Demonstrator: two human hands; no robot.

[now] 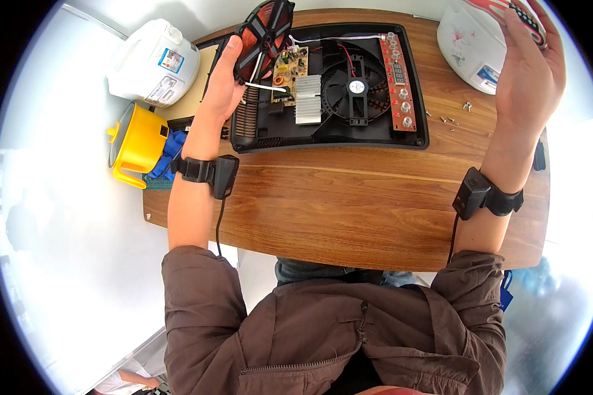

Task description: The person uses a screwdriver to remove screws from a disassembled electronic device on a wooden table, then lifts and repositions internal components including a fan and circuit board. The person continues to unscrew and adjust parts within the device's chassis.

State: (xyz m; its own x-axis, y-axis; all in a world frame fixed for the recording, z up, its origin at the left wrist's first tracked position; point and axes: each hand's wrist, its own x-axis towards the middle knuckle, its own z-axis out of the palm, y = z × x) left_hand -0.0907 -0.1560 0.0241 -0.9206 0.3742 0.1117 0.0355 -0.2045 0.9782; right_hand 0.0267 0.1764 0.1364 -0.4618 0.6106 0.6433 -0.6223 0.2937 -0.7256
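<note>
My left hand (221,92) grips an induction coil (249,47), a disc of copper windings in a black spoked frame, tilted up on its edge. White-sleeved leads hang from it over the opened induction cooker base (270,139). Inside that black shell sit a circuit board (283,71), a finned heat sink (308,108), a black fan (339,89) and a red display board (398,82). My right hand (530,89), raised at the far right, holds a red-and-black hand tool (532,26) with a row of pale marks; its exact kind is cut off by the frame's edge.
Several small screws (449,120) lie on the wooden table (349,191) right of the shell. A white rice cooker (158,62) and a yellow pot (138,135) with blue cloth (170,155) stand left. Another white appliance (464,39) stands back right. Cables run from both wrist straps.
</note>
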